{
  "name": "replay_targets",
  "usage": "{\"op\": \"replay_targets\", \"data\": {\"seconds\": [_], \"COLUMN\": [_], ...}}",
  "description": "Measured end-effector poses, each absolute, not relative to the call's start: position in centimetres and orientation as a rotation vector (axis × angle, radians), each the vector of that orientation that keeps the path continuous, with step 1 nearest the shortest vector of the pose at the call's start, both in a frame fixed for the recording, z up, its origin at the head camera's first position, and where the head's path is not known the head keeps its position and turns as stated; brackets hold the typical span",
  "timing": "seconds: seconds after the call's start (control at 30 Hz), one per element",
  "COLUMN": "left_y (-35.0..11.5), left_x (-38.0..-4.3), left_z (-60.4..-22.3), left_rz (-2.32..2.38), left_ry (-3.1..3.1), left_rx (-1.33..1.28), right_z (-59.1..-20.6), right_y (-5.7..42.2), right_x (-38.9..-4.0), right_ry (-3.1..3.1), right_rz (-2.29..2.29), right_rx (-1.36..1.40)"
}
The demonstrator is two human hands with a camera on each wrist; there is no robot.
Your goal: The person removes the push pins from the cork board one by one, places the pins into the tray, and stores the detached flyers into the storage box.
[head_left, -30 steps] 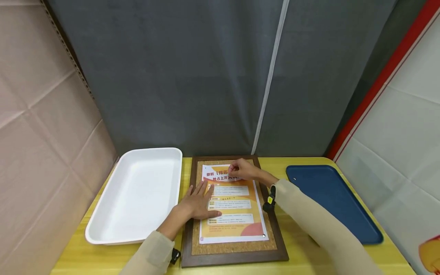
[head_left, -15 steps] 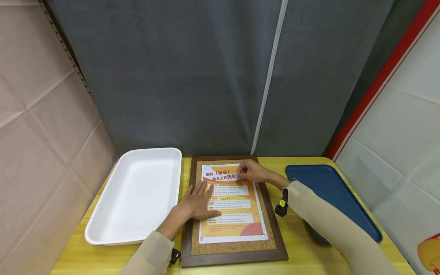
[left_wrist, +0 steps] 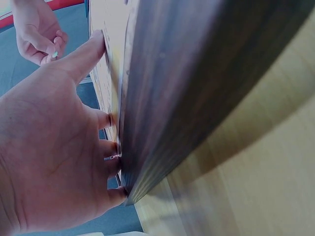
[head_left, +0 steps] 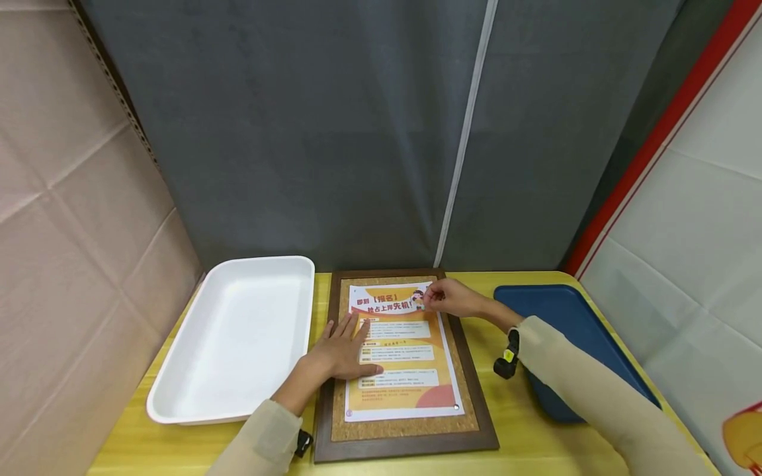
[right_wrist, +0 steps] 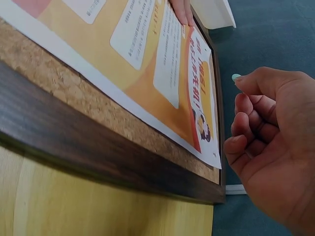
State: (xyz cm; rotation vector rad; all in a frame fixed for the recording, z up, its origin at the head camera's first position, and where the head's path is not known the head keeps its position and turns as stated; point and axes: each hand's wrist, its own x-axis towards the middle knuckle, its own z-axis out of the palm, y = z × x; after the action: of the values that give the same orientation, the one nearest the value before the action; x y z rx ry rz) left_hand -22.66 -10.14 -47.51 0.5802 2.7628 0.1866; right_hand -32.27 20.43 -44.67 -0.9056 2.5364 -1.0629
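Note:
A printed orange-and-white poster (head_left: 411, 396) lies on a cork board (head_left: 470, 423) with a dark brown frame (head_left: 411, 449). My left hand (head_left: 342, 354) rests spread on the poster's left side, thumb pointing right. In the left wrist view that hand (left_wrist: 54, 142) shows its palm, with fingertips at the board's edge. My right hand (head_left: 449, 297) is over the poster's upper right corner. Thumb and index finger pinch a small pale green thumbtack (right_wrist: 236, 77), its flat head showing in the right wrist view, while the other fingers are curled. A small round pin (head_left: 456, 407) shows at the lower right corner.
A white tray (head_left: 156, 403) stands left of the board. On the right lies a dark blue tray (head_left: 544, 317), partly behind my right sleeve (head_left: 595, 390). The yellow wooden table (head_left: 524, 436) meets a dark grey curtain (head_left: 297, 132) at the back.
My right hand has slid right along the poster's top, from the middle of the heading to the upper right corner, uncovering the heading. The left hand and board have stayed put.

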Motion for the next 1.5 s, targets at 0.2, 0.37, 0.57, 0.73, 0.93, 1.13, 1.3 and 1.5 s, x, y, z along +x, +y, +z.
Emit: {"op": "replay_targets", "data": {"seconds": [0.2,0.37,0.57,0.73,0.93,1.13,1.3,1.5], "left_y": [-10.1,-10.1,-10.1,-10.1,-10.1,-10.3,-10.4,-10.2], "left_x": [-22.8,-22.9,-22.8,-22.7,-22.7,-22.7,-22.8,-22.7], "left_z": [-47.8,-47.8,-47.7,-47.5,-47.5,-47.4,-47.8,-47.5], "left_rz": [0.191,0.179,0.188,0.197,0.193,0.207,0.247,0.204], "left_ry": [2.761,2.756,2.76,2.759,2.763,2.758,2.756,2.753], "left_rx": [0.584,0.588,0.589,0.589,0.585,0.591,0.605,0.591], "right_z": [-44.4,-44.4,-44.2,-44.6,-45.5,-45.8,-45.6,-45.7], "right_y": [21.7,22.7,24.2,25.6,26.8,28.1,29.3,30.8], "right_x": [-32.1,-32.0,-32.0,-32.3,-32.7,-32.6,-32.3,-32.4], "right_ry": [2.543,2.543,2.551,2.542,2.571,2.603,2.601,2.634], "right_rz": [-1.055,-1.068,-1.089,-1.109,-1.116,-1.107,-1.122,-1.121], "right_rx": [-0.903,-0.897,-0.885,-0.85,-0.82,-0.754,-0.704,-0.671]}}
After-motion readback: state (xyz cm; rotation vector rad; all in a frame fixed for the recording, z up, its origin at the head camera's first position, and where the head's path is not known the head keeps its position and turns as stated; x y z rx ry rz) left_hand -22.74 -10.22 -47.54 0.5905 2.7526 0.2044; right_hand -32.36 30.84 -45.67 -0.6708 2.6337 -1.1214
